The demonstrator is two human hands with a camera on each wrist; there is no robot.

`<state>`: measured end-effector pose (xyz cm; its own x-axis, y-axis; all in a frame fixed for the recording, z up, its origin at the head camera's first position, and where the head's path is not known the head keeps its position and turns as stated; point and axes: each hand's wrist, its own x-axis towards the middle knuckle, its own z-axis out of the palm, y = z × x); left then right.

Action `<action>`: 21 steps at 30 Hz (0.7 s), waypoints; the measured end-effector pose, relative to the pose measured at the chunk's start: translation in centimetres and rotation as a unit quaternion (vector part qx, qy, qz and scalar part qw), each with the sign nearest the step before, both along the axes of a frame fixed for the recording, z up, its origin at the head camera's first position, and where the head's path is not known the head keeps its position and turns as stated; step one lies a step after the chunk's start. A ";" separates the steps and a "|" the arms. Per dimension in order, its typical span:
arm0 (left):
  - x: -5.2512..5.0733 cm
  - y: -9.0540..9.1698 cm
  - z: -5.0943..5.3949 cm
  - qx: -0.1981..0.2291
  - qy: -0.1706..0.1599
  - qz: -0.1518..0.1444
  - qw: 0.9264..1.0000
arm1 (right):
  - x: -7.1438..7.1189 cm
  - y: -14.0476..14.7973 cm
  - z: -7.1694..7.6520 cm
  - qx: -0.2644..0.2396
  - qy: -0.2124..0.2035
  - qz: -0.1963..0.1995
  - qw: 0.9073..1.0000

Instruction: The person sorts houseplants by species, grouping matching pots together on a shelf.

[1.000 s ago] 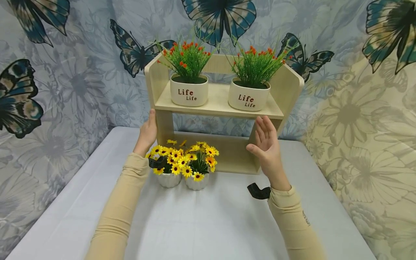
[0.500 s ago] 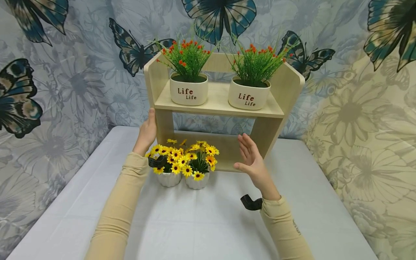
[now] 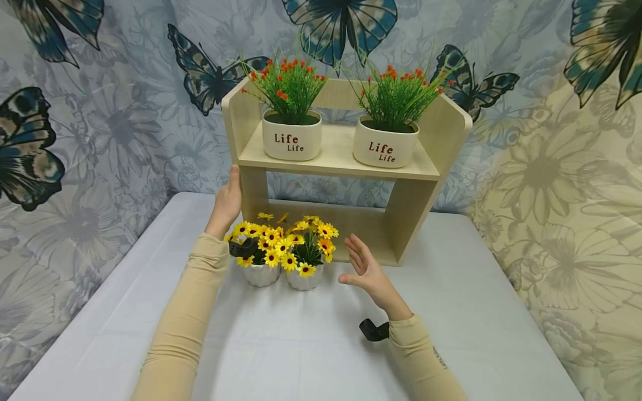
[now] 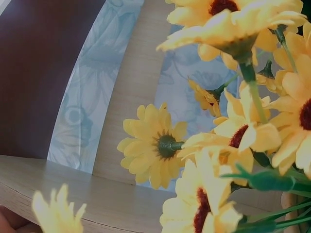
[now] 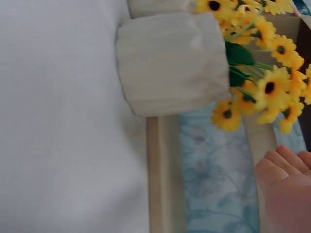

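Note:
A light wooden two-tier shelf (image 3: pixel 396 174) stands at the back of the table. My left hand (image 3: pixel 225 203) rests against its left side panel; the fingers are partly hidden. Two white pots with yellow daisy-like flowers stand side by side in front of the shelf: the left flower pot (image 3: pixel 262 275) by my left wrist, the right flower pot (image 3: pixel 304 278) nearer the middle. To the right of that second pot, my right hand (image 3: pixel 373 278) hangs above the tablecloth with fingers extended and thumb apart, touching nothing. Yellow flowers (image 4: pixel 155 145) fill much of the left wrist view.
Two white "Life" planters with red-flowered grass, a left planter (image 3: pixel 292 140) and a right planter (image 3: pixel 385 147), sit on the upper tier. A white cloth (image 3: pixel 281 345) covers the table. Butterfly-patterned fabric (image 3: pixel 541 167) hangs behind and at both sides.
My right hand has moved left and toward me, from the shelf's right side to beside the right flower pot. My left hand, the shelf and the pots have stayed in place.

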<state>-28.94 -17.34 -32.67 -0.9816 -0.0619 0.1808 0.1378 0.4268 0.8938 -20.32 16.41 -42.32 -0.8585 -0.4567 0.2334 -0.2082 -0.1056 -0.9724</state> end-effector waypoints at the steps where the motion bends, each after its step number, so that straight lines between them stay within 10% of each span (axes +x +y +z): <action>1: 0.0 0.0 0.0 0.001 -0.002 0.000 1.000 | -0.1 -0.1 -0.2 0.007 -0.008 0.001 1.000; 21: -0.2 -0.1 -0.2 0.001 -0.009 0.010 1.000 | -1.3 -3.5 -3.4 0.137 -0.099 0.007 0.986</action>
<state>-29.14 -17.42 -32.88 -0.9833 -0.0821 0.1627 0.1126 0.4283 0.8966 -21.66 12.92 -45.69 -0.8677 -0.4920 -0.0711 -0.0124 0.1644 -0.9863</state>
